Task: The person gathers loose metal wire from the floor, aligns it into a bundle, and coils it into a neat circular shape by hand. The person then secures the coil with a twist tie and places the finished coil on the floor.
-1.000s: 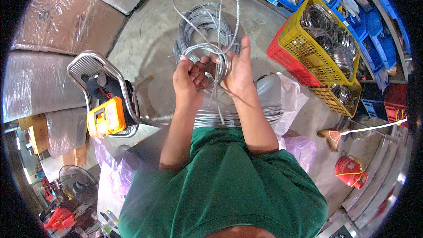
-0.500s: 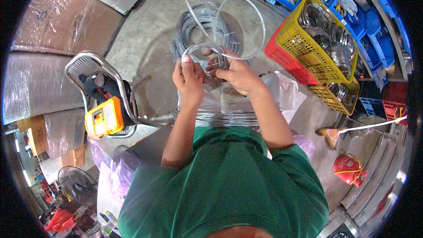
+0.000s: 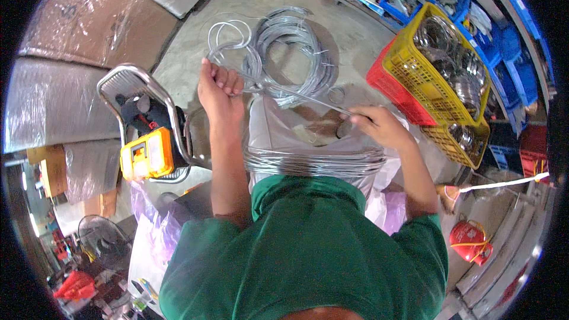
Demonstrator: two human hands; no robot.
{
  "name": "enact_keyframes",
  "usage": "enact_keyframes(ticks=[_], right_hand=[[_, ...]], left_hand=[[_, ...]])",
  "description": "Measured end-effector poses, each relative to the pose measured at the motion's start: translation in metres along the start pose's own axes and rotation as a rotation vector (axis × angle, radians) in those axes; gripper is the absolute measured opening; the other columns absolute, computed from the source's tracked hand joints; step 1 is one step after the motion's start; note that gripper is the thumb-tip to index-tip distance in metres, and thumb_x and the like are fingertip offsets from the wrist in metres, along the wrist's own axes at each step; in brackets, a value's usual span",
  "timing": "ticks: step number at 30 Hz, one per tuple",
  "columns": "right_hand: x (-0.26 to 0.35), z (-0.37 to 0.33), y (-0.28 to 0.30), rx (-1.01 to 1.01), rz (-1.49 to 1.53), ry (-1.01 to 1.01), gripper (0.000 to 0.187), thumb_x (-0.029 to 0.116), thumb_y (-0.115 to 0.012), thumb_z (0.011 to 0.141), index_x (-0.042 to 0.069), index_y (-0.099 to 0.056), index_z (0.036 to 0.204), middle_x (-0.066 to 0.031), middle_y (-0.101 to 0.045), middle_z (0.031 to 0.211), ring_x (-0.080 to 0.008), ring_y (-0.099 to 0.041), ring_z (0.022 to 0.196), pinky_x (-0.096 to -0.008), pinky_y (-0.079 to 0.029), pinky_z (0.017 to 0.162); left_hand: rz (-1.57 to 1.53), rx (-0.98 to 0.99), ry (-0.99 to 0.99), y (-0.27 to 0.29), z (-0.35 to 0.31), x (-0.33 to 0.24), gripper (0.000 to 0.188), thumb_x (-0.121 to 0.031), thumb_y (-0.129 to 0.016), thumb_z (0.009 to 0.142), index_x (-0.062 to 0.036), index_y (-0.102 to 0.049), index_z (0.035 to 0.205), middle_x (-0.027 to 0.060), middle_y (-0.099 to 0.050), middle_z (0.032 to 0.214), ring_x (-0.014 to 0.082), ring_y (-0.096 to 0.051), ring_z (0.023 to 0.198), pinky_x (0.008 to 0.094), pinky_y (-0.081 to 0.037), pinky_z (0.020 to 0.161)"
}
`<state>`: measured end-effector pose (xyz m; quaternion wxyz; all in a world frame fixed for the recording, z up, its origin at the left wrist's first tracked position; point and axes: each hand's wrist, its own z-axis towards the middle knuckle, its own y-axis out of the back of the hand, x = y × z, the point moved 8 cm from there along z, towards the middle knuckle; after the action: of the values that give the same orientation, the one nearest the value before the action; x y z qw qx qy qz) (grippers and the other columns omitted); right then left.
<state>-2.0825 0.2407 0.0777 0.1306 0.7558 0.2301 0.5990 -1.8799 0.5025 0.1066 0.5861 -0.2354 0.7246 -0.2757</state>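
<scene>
My left hand (image 3: 220,86) is closed round a small looped coil of silvery wire cable (image 3: 251,64), whose loose loops stick out beyond the fingers. From this coil a straight stretch of cable (image 3: 305,98) runs to the right. My right hand (image 3: 382,124) pinches that stretch at its far end, so it looks taut between the two hands. On the floor beyond lies a large coil of the same grey cable (image 3: 326,65). Close to my body, a thick bundle of silvery cable (image 3: 314,163) rests across a whitish plastic sheet (image 3: 267,127).
At the right are a yellow crate (image 3: 409,74) of shiny metal coils, a red crate (image 3: 385,80), and shelves with blue bins (image 3: 501,29). A chrome chair (image 3: 172,95) bearing a yellow case (image 3: 147,154) stands left. Wrapped boxes (image 3: 106,18) line the left wall.
My hands have moved apart: the left went left with the small coil, the right went right and nearer with the cable. A stretch of cable is now drawn straight between them.
</scene>
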Motion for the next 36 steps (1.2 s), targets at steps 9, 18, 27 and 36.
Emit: enact_keyframes(ticks=[9,18,27,36], right_hand=[[-0.104,-0.081,0.031,-0.059,0.062,-0.161,0.027,0.027,-0.056,0.099,0.001,-0.060,0.095,-0.0072,-0.061,0.076,-0.0197,-0.058,0.072,-0.0358,-0.047,0.068],[-0.162,-0.112,-0.001,-0.559,0.653,-0.228,0.037,0.038,-0.054,0.100,0.002,-0.057,0.109,-0.0054,-0.056,0.084,-0.0137,-0.051,0.072,-0.0302,-0.045,0.067],[-0.107,-0.015,-0.046,-0.941,-0.134,-0.170,0.030,0.023,-0.042,0.105,-0.003,-0.055,0.096,-0.0294,-0.061,0.083,-0.0501,-0.059,0.082,-0.0507,-0.047,0.070],[-0.139,-0.088,0.018,-0.861,-0.712,0.089,0.022,0.010,-0.068,0.079,0.002,-0.057,0.096,-0.0197,-0.061,0.090,-0.0408,-0.061,0.082,-0.0512,-0.048,0.069]], left_hand=[[-0.160,0.321,0.172,-0.009,0.020,-0.050,0.031,-0.030,-0.052,0.102,-0.0148,-0.047,0.075,-0.0091,-0.032,0.053,0.0029,-0.028,0.043,0.0212,-0.024,0.039],[-0.708,0.495,0.206,-0.071,-0.029,-0.041,0.033,-0.026,-0.048,0.103,-0.0124,-0.042,0.073,-0.0055,-0.034,0.053,0.0061,-0.033,0.044,0.0230,-0.031,0.043],[-0.727,0.501,0.203,-0.112,-0.054,-0.014,0.032,-0.027,-0.051,0.100,-0.0152,-0.042,0.071,-0.0063,-0.033,0.053,0.0069,-0.031,0.047,0.0242,-0.030,0.048],[-0.174,0.345,-0.049,-0.050,-0.028,-0.048,0.033,-0.040,-0.051,0.099,-0.0166,-0.048,0.076,0.0095,-0.062,0.112,0.0311,-0.051,0.119,0.0590,-0.041,0.097]])
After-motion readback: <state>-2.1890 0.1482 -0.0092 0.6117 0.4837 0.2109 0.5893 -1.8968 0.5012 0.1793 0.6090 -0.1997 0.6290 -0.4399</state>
